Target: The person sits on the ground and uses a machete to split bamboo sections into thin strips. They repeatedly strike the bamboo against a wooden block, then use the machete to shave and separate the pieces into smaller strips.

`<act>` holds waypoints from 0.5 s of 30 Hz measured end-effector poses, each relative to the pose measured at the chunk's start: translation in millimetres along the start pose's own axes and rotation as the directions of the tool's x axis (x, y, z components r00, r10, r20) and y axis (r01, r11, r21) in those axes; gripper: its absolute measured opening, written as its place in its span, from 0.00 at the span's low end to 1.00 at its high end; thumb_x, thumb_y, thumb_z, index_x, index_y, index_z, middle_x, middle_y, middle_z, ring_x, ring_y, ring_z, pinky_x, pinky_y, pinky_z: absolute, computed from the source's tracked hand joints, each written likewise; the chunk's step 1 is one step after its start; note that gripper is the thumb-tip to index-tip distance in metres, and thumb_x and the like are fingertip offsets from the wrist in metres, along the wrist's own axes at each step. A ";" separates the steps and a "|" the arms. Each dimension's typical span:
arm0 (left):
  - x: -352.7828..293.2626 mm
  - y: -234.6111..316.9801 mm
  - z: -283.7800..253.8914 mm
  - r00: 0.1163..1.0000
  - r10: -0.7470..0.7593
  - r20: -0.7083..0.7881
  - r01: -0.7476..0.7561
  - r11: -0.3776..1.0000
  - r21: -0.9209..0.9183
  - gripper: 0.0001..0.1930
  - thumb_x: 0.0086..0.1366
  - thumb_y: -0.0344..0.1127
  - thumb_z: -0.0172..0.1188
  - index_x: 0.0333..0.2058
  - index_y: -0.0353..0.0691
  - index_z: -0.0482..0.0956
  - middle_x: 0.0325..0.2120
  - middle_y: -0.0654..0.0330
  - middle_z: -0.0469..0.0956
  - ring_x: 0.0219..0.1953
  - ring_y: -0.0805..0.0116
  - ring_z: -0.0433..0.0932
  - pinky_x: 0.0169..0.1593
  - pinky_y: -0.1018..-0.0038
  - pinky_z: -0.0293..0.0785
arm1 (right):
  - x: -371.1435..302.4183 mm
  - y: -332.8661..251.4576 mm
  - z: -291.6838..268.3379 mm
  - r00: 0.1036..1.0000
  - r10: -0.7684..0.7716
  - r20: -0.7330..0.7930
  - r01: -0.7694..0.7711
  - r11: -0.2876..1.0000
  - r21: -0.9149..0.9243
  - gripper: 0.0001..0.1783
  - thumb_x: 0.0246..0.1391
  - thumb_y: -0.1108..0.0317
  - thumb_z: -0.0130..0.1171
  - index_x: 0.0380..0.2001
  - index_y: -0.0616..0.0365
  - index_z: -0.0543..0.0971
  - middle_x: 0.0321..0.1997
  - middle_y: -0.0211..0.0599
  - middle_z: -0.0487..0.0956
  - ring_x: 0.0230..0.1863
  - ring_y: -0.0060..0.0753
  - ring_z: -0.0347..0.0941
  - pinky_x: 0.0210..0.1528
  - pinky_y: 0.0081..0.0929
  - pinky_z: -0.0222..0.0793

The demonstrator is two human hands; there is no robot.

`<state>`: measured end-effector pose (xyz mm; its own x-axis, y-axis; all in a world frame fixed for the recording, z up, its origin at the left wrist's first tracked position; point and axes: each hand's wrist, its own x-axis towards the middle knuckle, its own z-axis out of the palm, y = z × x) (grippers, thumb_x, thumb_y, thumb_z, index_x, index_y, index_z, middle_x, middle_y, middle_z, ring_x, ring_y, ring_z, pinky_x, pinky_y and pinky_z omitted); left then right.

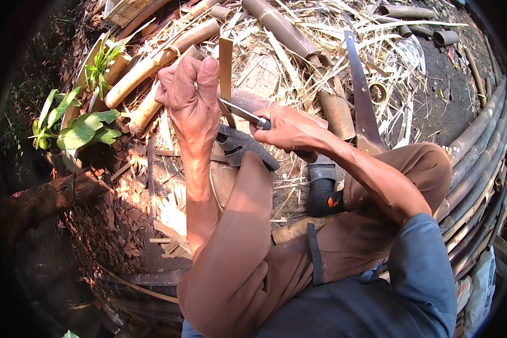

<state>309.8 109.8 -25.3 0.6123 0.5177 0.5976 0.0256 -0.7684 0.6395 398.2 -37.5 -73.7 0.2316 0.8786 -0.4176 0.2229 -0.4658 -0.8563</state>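
Note:
My left hand (188, 93) is raised and closed, its fingers folded and its thumb uppermost. A flat, narrow bamboo strip (225, 67) stands upright against the thumb side of this fist; the fingers hide the grip itself. My right hand (284, 128) is wrapped round a knife, whose grey handle end (262, 123) shows at the forefinger. The knife's blade (240, 111) points left and crosses the strip beside my left hand. Below the blade, a grey shoe (245, 147) is on the ground close to the strip's lower part.
Several bamboo poles (163, 62) lie ahead, among pale shavings (315, 62). A long handsaw (363, 93) rests right of the thick bamboo tube (335, 112). Stacked bamboo poles (479, 152) curve along the right side. Green leaves (87, 132) and a log (62, 194) are at left.

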 end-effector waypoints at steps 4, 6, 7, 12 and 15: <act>5.2 -10.0 2.1 0.998 0.008 0.062 -0.011 0.998 0.058 0.19 0.70 0.49 0.54 0.22 0.46 0.68 0.20 0.70 0.63 0.33 0.70 0.59 0.47 0.69 0.50 | 6.5 11.1 12.5 0.999 0.002 -0.047 0.001 0.998 0.056 0.09 0.53 0.63 0.53 0.29 0.56 0.76 0.19 0.34 0.72 0.22 0.23 0.67 0.26 0.28 0.64; 2.6 -10.8 -0.5 0.998 0.052 0.041 -0.054 0.998 0.039 0.19 0.70 0.48 0.55 0.22 0.47 0.68 0.19 0.69 0.62 0.33 0.70 0.59 0.46 0.68 0.50 | 7.4 4.2 5.9 0.989 -0.118 -0.087 0.119 0.993 0.002 0.08 0.54 0.64 0.53 0.31 0.57 0.75 0.20 0.31 0.72 0.22 0.22 0.66 0.26 0.27 0.64; -0.5 -10.1 0.7 0.998 0.056 0.033 -0.057 0.998 0.021 0.19 0.70 0.48 0.55 0.22 0.47 0.68 0.19 0.69 0.62 0.33 0.70 0.59 0.46 0.68 0.50 | 1.1 -7.9 2.0 0.985 -0.115 -0.127 0.126 0.989 0.080 0.08 0.54 0.65 0.53 0.31 0.58 0.75 0.20 0.29 0.71 0.22 0.21 0.65 0.25 0.26 0.63; 0.4 -2.6 2.9 0.998 0.058 -0.001 -0.058 0.998 -0.040 0.19 0.70 0.49 0.55 0.22 0.47 0.68 0.19 0.69 0.63 0.32 0.70 0.59 0.45 0.68 0.50 | 11.5 30.9 35.8 0.976 -0.130 -0.176 0.141 0.989 0.049 0.06 0.52 0.69 0.53 0.30 0.61 0.75 0.19 0.33 0.72 0.23 0.23 0.67 0.27 0.31 0.65; -5.8 -2.5 -6.7 0.999 0.039 -0.001 -0.039 0.999 0.024 0.18 0.70 0.48 0.54 0.22 0.48 0.69 0.19 0.69 0.63 0.32 0.70 0.59 0.46 0.69 0.51 | 11.3 20.4 31.6 0.994 -0.066 -0.088 0.072 0.995 0.065 0.07 0.50 0.69 0.54 0.30 0.62 0.75 0.19 0.35 0.72 0.23 0.24 0.67 0.28 0.32 0.65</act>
<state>300.8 111.2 -27.1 0.6120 0.4880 0.6223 0.0208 -0.7965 0.6043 375.4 -33.7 -105.6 0.2989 0.8948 -0.3316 0.1774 -0.3935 -0.9020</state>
